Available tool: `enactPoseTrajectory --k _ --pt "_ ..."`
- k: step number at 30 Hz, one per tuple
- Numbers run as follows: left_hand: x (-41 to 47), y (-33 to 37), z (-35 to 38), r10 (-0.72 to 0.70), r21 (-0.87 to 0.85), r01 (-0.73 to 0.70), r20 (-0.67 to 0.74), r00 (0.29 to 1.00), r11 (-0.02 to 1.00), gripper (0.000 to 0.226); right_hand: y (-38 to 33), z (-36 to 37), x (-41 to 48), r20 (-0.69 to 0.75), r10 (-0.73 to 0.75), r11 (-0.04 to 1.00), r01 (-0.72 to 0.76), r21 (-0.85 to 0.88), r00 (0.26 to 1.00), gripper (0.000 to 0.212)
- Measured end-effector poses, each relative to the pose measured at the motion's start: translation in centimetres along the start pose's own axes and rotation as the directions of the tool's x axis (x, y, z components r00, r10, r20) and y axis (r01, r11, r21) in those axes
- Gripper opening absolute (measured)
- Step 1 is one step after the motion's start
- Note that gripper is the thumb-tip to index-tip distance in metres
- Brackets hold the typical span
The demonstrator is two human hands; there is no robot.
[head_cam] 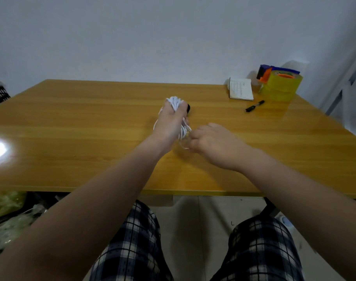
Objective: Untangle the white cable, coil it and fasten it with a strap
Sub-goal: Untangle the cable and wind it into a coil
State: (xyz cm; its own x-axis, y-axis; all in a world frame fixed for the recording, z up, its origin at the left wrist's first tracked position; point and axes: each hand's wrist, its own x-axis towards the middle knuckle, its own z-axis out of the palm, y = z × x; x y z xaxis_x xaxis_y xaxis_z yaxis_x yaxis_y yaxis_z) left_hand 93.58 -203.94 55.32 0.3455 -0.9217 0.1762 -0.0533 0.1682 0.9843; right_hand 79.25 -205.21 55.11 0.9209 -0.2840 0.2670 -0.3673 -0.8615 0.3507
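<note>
- The counter (71, 138) carries the job at its middle. Keep the bundle low over the wood, so that a loop that slips lands flat and does not drop to the floor at 6 o'clock.
- Your left hand (169, 122) has its grip closed round the white cable (175, 101), with the loops fanning out past the knuckles at 12 o'clock. Keep that squeeze even. I judge the coil to be made and the fastening to be the step in hand, so this hand is your clamp and should not shift.
- Your right hand (211, 140) sits at 4 o'clock of the bundle, fingers curled in towards the near loops. The tips are hidden and blurred, so I cannot tell whether its grip has anything in it. Tidy the loose near loops into the bunch before you wrap.
- The tape dispenser (280, 82) stands well apart at 2 o'clock. Leave it there.
- The cable's near loops at 5 o'clock of your left hand look slack and uneven. They are the likeliest to spring free, so bind across the waist of the bundle, just beside your fingers.
- A small black piece (188, 109) shows at 1 o'clock of your left thumb. Whether it is the strap or a plug I cannot tell. If it is the strap, pull it snug without crushing the cable.
</note>
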Motion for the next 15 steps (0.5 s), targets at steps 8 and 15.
enactPoseTrajectory --k 8,15 --pt "-1.9 -0.6 -0.3 -0.161 0.220 0.103 0.267 0.950 0.970 0.066 1.4 -1.1 -0.8 -0.134 0.477 0.717 -0.296 0.631 0.869 0.031" --pt "-3.7 -0.1 1.1 -0.252 0.204 0.187 0.363 0.897 0.961 0.072 0.4 1.2 -1.1 -0.199 0.609 0.571 -0.250 0.782 0.768 0.025"
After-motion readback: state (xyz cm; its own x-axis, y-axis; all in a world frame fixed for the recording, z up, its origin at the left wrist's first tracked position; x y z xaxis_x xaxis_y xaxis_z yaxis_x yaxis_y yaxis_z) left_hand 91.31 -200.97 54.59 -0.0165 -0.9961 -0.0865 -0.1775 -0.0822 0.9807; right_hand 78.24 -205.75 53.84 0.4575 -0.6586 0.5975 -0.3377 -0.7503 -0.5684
